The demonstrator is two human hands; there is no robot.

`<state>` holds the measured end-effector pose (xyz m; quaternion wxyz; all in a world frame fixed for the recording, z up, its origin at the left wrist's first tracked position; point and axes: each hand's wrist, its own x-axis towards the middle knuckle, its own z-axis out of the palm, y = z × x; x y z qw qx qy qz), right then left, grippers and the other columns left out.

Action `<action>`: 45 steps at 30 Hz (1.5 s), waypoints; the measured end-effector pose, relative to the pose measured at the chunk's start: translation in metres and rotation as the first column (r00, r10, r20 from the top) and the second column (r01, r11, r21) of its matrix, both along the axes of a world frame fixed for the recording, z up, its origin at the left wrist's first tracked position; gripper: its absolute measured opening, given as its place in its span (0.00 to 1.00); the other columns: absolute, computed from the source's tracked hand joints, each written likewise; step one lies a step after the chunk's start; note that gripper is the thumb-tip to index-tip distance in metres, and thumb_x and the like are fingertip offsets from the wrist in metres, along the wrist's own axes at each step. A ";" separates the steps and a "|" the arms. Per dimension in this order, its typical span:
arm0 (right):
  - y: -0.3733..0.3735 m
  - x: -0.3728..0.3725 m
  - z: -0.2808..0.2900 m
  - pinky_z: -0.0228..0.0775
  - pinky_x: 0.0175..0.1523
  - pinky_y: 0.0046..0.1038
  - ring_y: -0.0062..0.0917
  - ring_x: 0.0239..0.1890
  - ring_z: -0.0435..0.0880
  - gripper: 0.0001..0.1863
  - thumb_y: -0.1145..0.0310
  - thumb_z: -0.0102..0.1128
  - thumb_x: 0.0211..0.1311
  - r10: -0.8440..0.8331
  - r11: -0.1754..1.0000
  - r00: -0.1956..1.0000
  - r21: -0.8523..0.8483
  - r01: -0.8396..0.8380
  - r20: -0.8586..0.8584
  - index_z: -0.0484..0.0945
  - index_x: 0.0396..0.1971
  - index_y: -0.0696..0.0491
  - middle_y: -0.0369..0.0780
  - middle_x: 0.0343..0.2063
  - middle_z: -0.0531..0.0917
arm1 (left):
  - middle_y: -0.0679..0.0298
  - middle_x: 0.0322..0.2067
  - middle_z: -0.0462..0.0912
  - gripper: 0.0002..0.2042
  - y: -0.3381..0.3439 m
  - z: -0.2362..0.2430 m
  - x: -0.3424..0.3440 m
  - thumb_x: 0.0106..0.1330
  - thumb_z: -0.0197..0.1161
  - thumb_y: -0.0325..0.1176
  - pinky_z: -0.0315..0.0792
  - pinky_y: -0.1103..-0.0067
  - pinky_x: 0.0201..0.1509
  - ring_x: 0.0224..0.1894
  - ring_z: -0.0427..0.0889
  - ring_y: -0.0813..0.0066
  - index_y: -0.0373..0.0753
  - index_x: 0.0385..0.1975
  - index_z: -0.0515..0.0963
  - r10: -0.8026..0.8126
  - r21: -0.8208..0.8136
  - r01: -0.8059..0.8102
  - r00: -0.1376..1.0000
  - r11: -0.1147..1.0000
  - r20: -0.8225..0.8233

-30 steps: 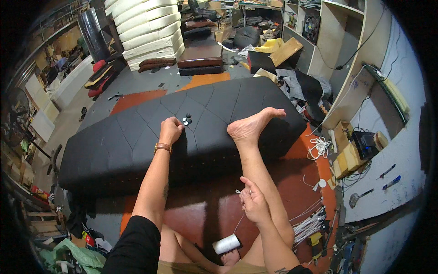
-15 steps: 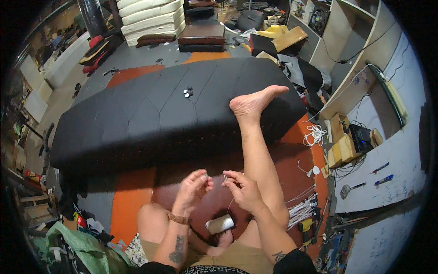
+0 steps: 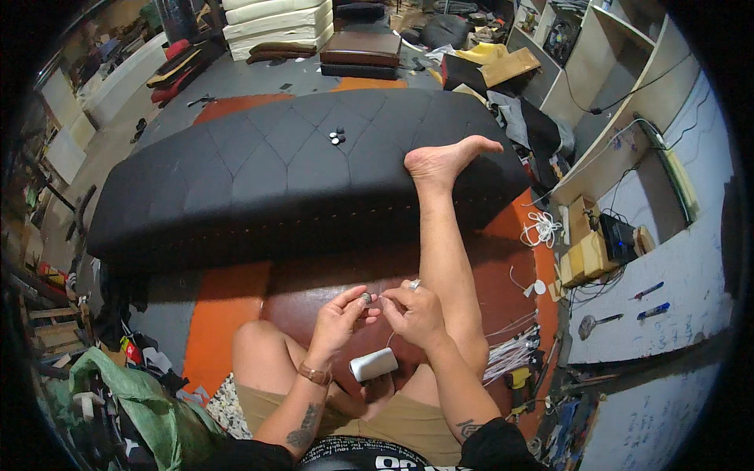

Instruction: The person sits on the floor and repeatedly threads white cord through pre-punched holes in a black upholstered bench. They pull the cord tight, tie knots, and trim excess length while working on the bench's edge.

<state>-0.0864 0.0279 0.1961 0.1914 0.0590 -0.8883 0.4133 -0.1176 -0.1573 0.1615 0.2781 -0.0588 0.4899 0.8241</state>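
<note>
My left hand (image 3: 340, 320) pinches a small round button (image 3: 366, 297) with a silvery look between thumb and fingertips. Close by on the right, my right hand (image 3: 411, 314) has thumb and forefinger pressed together on a thin white thread (image 3: 389, 339), whose end at the fingertips is too fine to make out. A ring-like silvery piece (image 3: 415, 284) shows at my right fingers. The thread drops to a white spool (image 3: 374, 364) between my legs. Beyond lies a long black upholstered piece (image 3: 267, 188) with diamond seams; several black and white buttons (image 3: 338, 136) sit on top.
My bare foot (image 3: 440, 163) rests on the black piece. To the right are a coil of white cord (image 3: 542, 228), a bundle of white strips (image 3: 510, 353) and shelving (image 3: 605, 71). A green sack (image 3: 129, 404) lies at lower left; white foam blocks (image 3: 276, 27) are stacked behind.
My hands have come closer together, the button now nearly meeting my right fingertips. The view has shifted a little, so the black piece and spool appear slightly higher.
</note>
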 end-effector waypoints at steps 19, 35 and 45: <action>-0.008 -0.002 -0.003 0.70 0.25 0.31 0.28 0.19 0.77 0.11 0.69 0.74 0.49 -0.005 0.957 0.954 0.277 0.092 -0.300 0.88 0.35 0.47 0.35 0.16 0.75 | 0.60 0.42 0.87 0.14 0.007 0.014 0.003 0.75 0.63 0.30 0.85 0.78 0.48 0.40 0.87 0.77 0.31 0.55 0.81 0.041 -0.137 -0.062 0.988 0.989 -0.151; -0.013 0.006 -0.014 0.73 0.27 0.30 0.28 0.23 0.79 0.13 0.72 0.71 0.53 0.051 0.908 0.956 0.413 0.077 -0.290 0.86 0.41 0.51 0.35 0.22 0.78 | 0.58 0.41 0.89 0.11 -0.001 0.028 0.002 0.73 0.65 0.27 0.84 0.78 0.48 0.41 0.88 0.75 0.30 0.50 0.84 -0.068 -0.335 -0.056 0.936 0.941 -0.347; -0.019 0.005 -0.010 0.82 0.40 0.34 0.33 0.39 0.86 0.14 0.68 0.73 0.55 0.076 0.971 0.993 0.235 -0.053 -0.090 0.87 0.42 0.49 0.37 0.36 0.86 | 0.61 0.32 0.88 0.09 -0.005 0.009 -0.003 0.68 0.64 0.24 0.81 0.83 0.40 0.35 0.86 0.80 0.29 0.45 0.80 -0.075 -0.450 -0.107 0.927 0.887 -0.367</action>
